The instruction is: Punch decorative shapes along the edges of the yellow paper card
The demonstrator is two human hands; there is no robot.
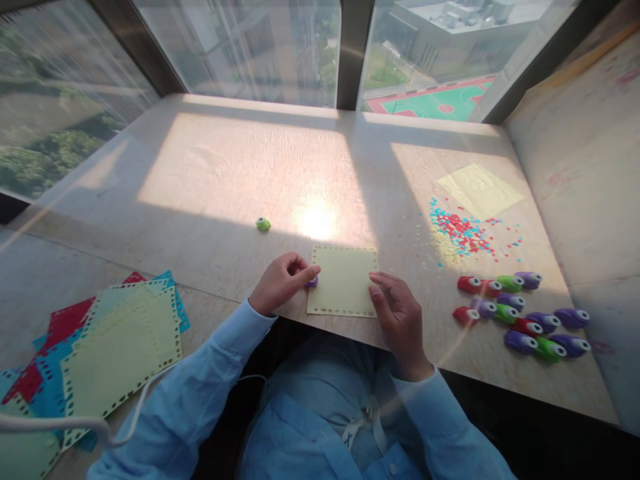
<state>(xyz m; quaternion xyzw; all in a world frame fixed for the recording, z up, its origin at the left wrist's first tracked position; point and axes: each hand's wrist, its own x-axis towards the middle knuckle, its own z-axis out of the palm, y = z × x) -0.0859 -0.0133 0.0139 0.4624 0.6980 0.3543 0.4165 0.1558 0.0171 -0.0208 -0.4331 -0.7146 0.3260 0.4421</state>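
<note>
A pale yellow sheet of paper (346,281) lies at the table's front edge, with small holes punched along its top, bottom and right borders. At its left edge sits a small purple craft punch (313,283), partly covered by my left hand (281,285). The thumb and fingers of that hand are closed on the punch. My right hand (401,313) grips the sheet's right edge with its thumb and bent fingers. A small green craft punch (263,225) rests on the table beyond my left hand.
Several red, green and purple punches (526,326) stand at the right. Behind them are scattered red, blue and yellow paper bits (463,232) and a yellow sheet (481,191). Punched coloured sheets (125,333) overlap at the left, a white cable (140,407) crossing near them. Windows border the table's far side.
</note>
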